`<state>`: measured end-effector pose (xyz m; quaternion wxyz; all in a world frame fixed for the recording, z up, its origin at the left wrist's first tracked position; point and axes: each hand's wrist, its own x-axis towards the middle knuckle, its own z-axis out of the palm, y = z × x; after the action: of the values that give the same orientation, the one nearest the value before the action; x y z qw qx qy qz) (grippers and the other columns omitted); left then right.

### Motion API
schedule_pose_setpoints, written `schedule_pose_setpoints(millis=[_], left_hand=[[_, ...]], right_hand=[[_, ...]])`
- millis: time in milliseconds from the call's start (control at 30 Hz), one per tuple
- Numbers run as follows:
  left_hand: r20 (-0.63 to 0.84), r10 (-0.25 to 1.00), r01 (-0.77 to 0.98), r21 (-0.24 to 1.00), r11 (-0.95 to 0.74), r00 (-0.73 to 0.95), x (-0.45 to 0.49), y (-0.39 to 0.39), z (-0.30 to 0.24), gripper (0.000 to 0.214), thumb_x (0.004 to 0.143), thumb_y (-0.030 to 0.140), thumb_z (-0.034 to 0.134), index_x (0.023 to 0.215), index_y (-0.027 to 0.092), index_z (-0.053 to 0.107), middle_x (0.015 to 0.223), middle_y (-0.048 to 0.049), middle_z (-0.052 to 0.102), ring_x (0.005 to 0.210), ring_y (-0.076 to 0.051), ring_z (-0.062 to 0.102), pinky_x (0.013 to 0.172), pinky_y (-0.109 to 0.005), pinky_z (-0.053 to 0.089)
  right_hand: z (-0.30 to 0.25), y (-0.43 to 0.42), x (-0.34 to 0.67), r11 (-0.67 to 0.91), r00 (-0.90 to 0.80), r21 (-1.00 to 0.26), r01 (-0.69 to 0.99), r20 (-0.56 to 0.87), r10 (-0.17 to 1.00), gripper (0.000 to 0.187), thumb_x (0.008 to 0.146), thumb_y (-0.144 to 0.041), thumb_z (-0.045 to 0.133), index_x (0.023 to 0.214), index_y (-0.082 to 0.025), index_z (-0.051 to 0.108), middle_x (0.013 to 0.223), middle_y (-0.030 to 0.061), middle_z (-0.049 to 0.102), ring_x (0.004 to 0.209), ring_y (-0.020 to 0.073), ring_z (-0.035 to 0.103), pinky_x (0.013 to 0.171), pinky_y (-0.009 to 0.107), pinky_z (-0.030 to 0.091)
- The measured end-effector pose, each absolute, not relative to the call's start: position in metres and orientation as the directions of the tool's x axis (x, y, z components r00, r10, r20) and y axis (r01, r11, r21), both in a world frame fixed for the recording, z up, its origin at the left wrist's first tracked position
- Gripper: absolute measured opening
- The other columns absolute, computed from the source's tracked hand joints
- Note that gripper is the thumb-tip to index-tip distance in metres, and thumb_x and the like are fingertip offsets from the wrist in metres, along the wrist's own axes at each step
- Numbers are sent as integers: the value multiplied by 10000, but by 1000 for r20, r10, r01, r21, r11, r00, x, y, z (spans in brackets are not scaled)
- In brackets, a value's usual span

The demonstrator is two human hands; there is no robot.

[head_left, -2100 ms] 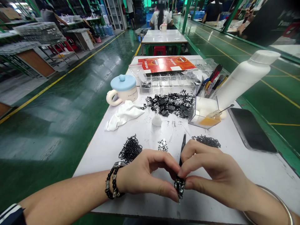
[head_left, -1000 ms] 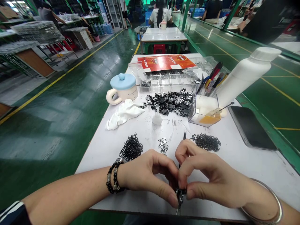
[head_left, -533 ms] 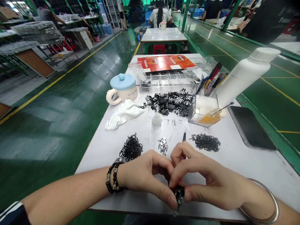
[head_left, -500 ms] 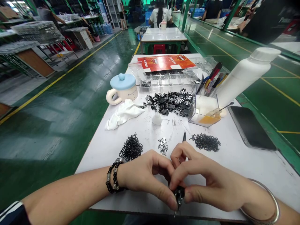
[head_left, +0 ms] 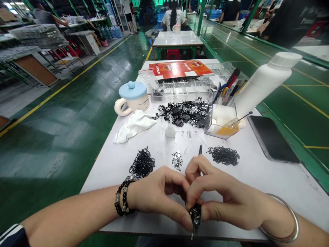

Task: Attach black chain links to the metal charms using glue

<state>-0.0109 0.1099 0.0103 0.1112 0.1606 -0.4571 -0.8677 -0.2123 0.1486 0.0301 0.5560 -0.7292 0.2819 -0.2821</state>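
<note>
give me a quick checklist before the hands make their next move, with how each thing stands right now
1. Small dark part held: ok, pinched between the fingertips of the left hand and right hand.
2. Small dark part's fine details lined up: cannot tell, fingers cover much of it.
3. Dark pointed tool in full view: not ok, the right hand hides its lower portion.
4. Silver pieces apart from both black piles: ok.
5. Small nozzle bottle upright: ok.
6. Mug covered: ok, blue lid on.
</note>
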Motion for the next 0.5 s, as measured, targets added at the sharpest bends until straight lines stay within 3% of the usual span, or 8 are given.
schedule_pose_setpoints(millis=[500], left_hand=[[-112, -327, 129, 764, -632, -938, -10, 113, 12, 234, 674, 141, 787, 896, 150, 714, 891, -46, 731, 860, -124, 658, 837, -222, 485]], right_hand=[[27, 152, -215, -345, 631, -930, -123, 195, -751, 184, 844, -282, 633, 1002, -206, 686, 913, 34, 449, 918, 130, 455, 815, 251, 421]])
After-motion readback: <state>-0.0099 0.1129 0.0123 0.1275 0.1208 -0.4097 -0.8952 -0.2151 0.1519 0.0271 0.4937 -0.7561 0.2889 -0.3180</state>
